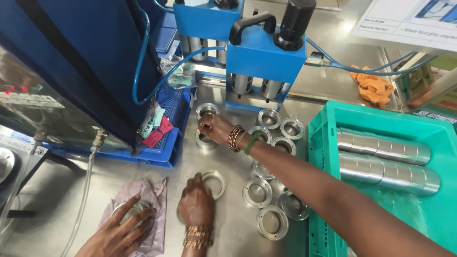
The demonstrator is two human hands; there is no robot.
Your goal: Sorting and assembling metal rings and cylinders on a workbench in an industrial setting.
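Steel bench point(233, 233) strewn with rings point(257, 192) beside teal crate point(320, 157): right hand point(215, 128) pinches far ring point(204, 141), left hand point(195, 204) flattened on near ring point(219, 183).

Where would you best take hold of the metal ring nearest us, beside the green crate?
Grip the ring by its outer rim, from straight above, fingers on its left and near sides. It lies flat, bore upward, and another ring crowds its far right side.
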